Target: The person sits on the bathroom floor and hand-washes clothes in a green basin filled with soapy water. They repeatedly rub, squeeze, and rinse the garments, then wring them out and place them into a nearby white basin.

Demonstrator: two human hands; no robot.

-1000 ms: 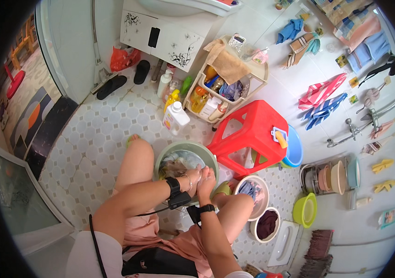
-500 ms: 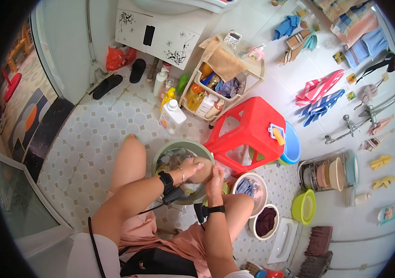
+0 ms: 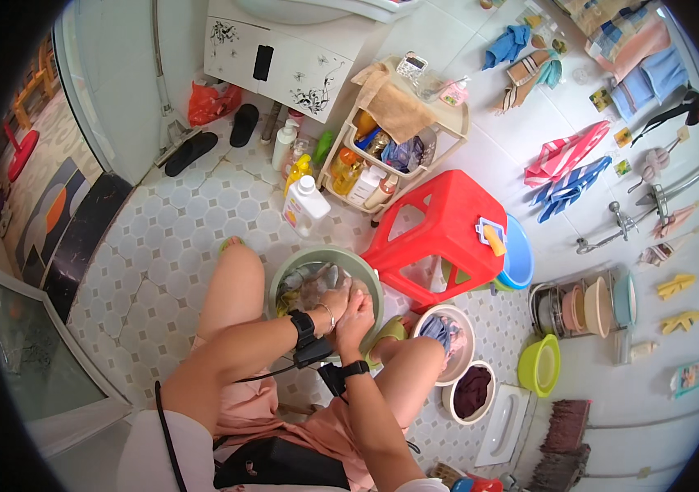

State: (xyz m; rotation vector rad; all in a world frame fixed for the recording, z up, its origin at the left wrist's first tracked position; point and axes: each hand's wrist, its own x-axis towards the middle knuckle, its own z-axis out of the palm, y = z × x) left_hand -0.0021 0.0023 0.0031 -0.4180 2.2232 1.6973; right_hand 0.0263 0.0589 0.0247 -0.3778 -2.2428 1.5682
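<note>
A grey-green basin (image 3: 281,261) stands on the floor between my knees. Wet, light-coloured laundry (image 3: 321,279) lies in water inside it, with a yellowish piece at the left side. Over the right half of the basin my left hand (image 3: 333,299) and my right hand (image 3: 354,313) are pressed together, fingers closed around a beige cloth (image 3: 358,287). Most of that cloth is hidden by the hands. Both wrists carry black straps with small devices, and a bracelet circles the left one.
A red plastic stool (image 3: 456,221) stands beyond the basin to the right. A white bottle (image 3: 306,205) and a shelf cart (image 3: 403,123) are farther off. Beside my right knee sit a pink-white basin with clothes (image 3: 466,361) and a smaller tub of dark cloth (image 3: 471,392).
My hands have come closer together, with the right one moving left and in over the basin. The beige cloth, spread between them before, is now bunched up and mostly covered.
</note>
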